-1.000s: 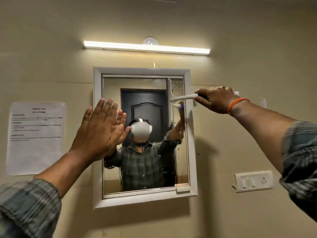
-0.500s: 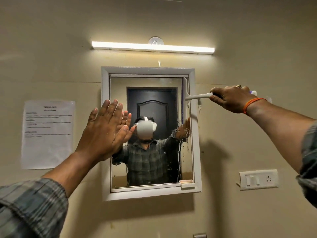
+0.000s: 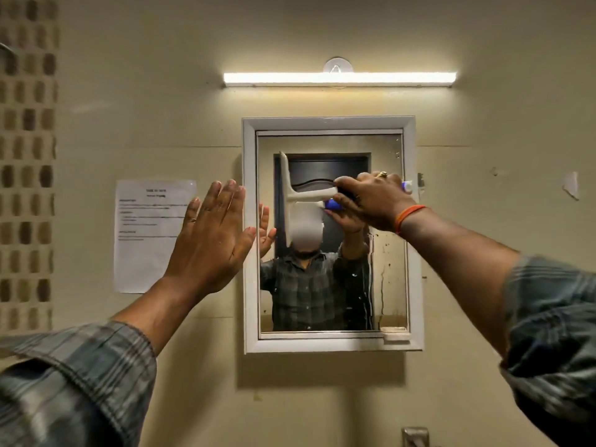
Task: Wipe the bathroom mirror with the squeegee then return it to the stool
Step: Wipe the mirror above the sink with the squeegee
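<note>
A white-framed mirror (image 3: 332,344) hangs on the beige wall. My right hand (image 3: 374,201) grips the handle of a white squeegee (image 3: 290,198), whose blade stands vertical against the left-middle part of the glass. Drips and streaks show on the mirror's right side. My left hand (image 3: 213,240) is raised with fingers straight, flat against the mirror's left frame edge. The stool is out of view.
A lit tube light (image 3: 338,78) runs above the mirror. A printed paper notice (image 3: 145,237) is stuck to the wall on the left. A patterned tile strip (image 3: 27,156) lines the far left. A metal fixture (image 3: 416,437) shows at the bottom edge.
My right hand has carried the squeegee from the mirror's right edge leftward across the glass. The camera view has shifted left. My left hand stays flat at the left frame.
</note>
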